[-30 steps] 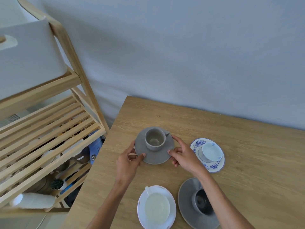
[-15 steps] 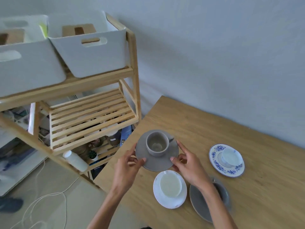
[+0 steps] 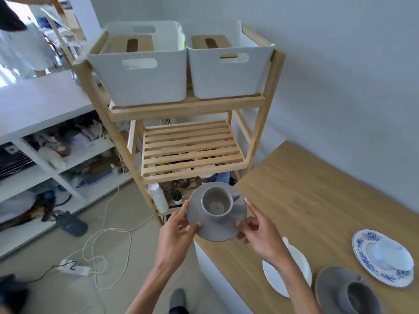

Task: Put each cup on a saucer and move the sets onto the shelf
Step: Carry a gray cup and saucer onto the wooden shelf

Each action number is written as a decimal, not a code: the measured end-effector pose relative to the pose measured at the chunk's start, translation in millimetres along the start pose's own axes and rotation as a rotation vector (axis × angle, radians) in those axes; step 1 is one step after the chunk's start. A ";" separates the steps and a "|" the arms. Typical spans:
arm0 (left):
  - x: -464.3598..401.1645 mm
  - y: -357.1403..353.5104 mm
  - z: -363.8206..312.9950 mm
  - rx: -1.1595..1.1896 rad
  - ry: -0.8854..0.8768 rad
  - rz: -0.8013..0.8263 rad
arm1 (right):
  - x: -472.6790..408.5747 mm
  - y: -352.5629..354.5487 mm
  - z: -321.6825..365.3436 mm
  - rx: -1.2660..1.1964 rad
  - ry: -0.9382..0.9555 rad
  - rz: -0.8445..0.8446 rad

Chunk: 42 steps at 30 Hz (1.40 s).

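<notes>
Grey cup (image 3: pixel 217 204) is sitting upright on a grey saucer (image 3: pixel 216 230), and both hands are carrying this set in the air past the table (image 3: pixel 317 200) corner, in front of the wooden shelf (image 3: pixel 192 152). The left hand (image 3: pixel 175 236) is pinching the saucer's left rim, thumb on top; the right hand (image 3: pixel 260 236) is gripping the right rim the same way. On the table three more sets are waiting: a white set (image 3: pixel 299 268) partly hidden by the right arm, a second grey set (image 3: pixel 349 291), and a blue-patterned set (image 3: pixel 383 257). Each cup is apparently sitting on a saucer already, so pairing looks finished. The slatted middle level is holding no crockery, so no set is shelved yet. Judging from this, the first set is being delivered and three are remaining.
</notes>
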<state>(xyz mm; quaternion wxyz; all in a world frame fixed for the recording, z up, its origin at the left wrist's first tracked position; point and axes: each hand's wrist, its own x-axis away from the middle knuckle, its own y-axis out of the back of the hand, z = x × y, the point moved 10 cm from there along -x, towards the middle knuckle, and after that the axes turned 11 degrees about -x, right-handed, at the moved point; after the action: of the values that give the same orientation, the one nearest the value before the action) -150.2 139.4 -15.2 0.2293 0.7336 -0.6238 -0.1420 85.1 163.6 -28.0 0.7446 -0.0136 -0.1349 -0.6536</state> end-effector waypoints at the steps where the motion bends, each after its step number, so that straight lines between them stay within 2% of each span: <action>1: -5.2 7.7 3.1 0.017 0.006 -0.003 | -5.8 -10.0 5.0 0.006 -0.009 0.020; 9: -86.2 71.5 44.3 0.062 0.041 0.010 | -78.7 -88.2 43.4 0.059 -0.046 0.048; 16: -173.0 103.3 67.8 -0.165 0.017 0.000 | -164.9 -134.3 52.7 0.131 -0.094 0.082; 21: -226.7 93.5 78.0 -0.255 -0.008 -0.017 | -231.4 -144.6 51.2 0.176 -0.078 0.111; 30: -323.1 57.8 118.2 -0.346 -0.038 -0.087 | -351.3 -152.8 5.0 0.211 -0.061 0.117; 36: -359.5 42.2 142.4 -0.514 -0.087 -0.088 | -396.7 -162.0 -0.7 0.278 -0.019 0.174; 42: -386.7 37.0 157.5 -0.659 -0.049 -0.053 | -433.9 -184.0 -5.1 0.393 -0.012 0.226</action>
<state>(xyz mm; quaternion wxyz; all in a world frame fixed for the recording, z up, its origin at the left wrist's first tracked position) -329.7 489.2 -160.8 0.4354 0.6322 -0.5305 -0.3596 -141.2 556.6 -156.5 0.8006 0.1128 -0.2618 -0.5271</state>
